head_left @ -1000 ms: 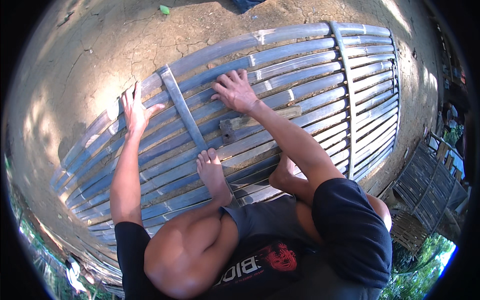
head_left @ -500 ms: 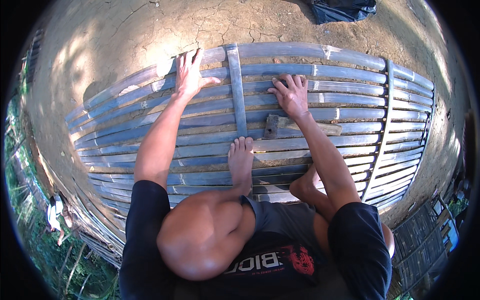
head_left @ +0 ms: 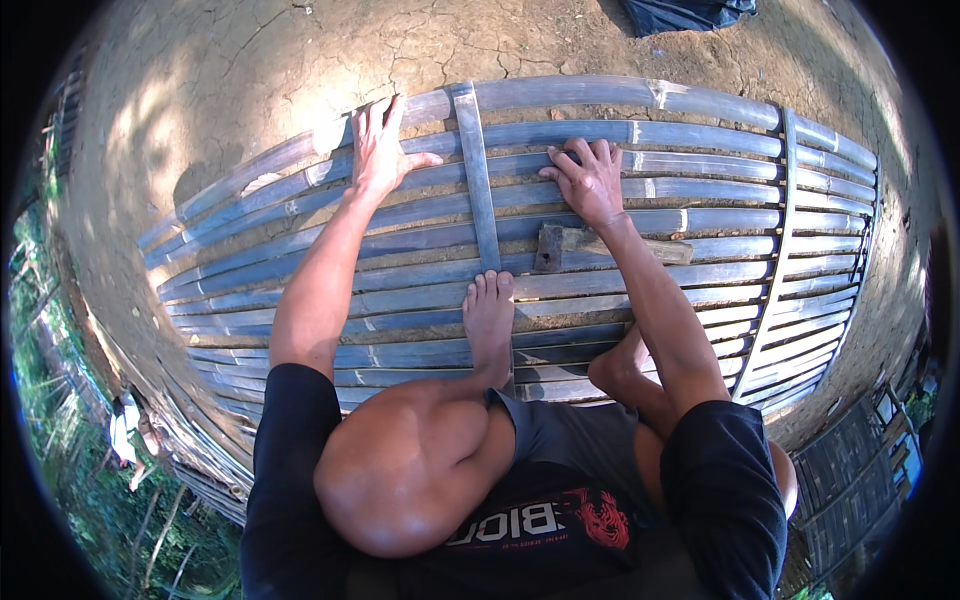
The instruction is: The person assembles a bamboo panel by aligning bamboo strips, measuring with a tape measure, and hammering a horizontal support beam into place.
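My left hand lies with fingers spread over the far slats of a bamboo slat panel, its fingertips reaching the outermost slat. To its right, my right hand has its fingers bent over a bamboo slat and closed on it; the fingertips are partly hidden. Between the hands a bamboo crosspiece runs from the far edge toward my bare foot. A tool with a squared dark head and a short wooden handle rests on the slats, its middle partly behind my right forearm.
A second crosspiece spans the panel on the right. Cracked dry soil surrounds the panel, with a black plastic sheet or bag at the far side. Long sticks and greenery lie at left, a dark woven panel at lower right.
The view has shifted slightly, so the panel and tool sit a little further right. My left hand stays in place; my right hand remains on the slats with little visible change.
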Motion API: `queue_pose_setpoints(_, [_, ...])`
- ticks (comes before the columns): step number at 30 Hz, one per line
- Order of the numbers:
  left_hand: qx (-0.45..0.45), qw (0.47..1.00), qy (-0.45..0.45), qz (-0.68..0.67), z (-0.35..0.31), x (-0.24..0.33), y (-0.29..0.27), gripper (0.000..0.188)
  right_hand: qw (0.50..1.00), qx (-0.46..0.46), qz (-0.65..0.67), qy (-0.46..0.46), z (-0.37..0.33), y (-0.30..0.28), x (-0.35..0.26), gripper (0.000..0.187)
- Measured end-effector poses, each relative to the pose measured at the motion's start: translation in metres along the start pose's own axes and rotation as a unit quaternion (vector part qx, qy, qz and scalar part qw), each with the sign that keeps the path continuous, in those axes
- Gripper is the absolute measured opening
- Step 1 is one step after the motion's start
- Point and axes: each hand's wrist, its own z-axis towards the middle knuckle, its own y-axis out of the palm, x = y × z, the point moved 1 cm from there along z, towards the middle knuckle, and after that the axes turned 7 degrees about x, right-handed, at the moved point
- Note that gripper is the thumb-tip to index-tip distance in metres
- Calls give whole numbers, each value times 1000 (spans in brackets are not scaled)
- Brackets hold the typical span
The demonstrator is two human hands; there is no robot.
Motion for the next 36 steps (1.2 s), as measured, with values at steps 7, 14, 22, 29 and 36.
queue_pose_setpoints(7, [-21,1000,-7,9,2,-2,-3,128,1000,7,-9,10,2,-2,-7,25])
queue_pose_setpoints(14, [-21,1000,-9,16,2,-3,-2,133,999,-14,-31,16,2,-1,-8,27])
queue_pose_setpoints(22, [-12,1000,5,20,0,-5,-1,131,1000,-13,-20,17,1,-2,-7,27])
queue_pose_setpoints(29, [7,1000,28,5,0,-11,2,127,999,-11,-4,30,-2,1,-7,25])
queue_pose_setpoints(36, [-2,1000,16,-10,0,-7,-1,129,999,-11,3,33,-2,-1,-6,26])
